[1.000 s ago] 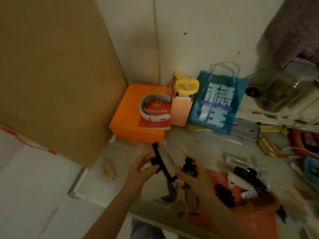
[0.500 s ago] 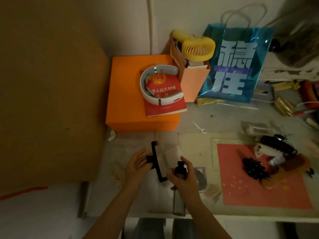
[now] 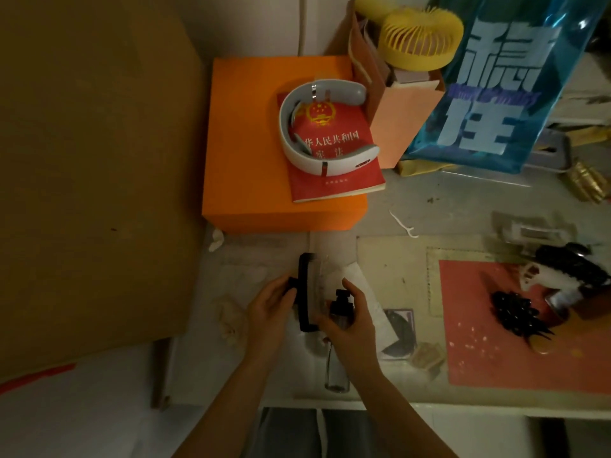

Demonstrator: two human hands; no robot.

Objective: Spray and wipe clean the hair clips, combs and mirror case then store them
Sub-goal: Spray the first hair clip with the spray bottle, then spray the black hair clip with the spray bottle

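My left hand [image 3: 269, 309] holds a black comb [image 3: 305, 290] upright over the table's front part, gripping it by its spine. My right hand [image 3: 350, 322] grips a small clear spray bottle [image 3: 337, 361] with a black nozzle, the nozzle right beside the comb's teeth. On the red mat [image 3: 496, 352] at the right lie a spiky black hair clip [image 3: 515, 314], a large black claw clip [image 3: 575, 262] and a white clip [image 3: 542, 276].
An orange box [image 3: 251, 143] stands behind my hands, with a red booklet [image 3: 334, 153] and a white neck device [image 3: 297, 140] on it. A yellow fan [image 3: 420, 34] and blue bag [image 3: 489, 94] stand at the back. A brown board [image 3: 92, 160] leans at left.
The view has tilted down and closer to the table. Both hands came lower and nearer together, with the spray nozzle now close against the comb.
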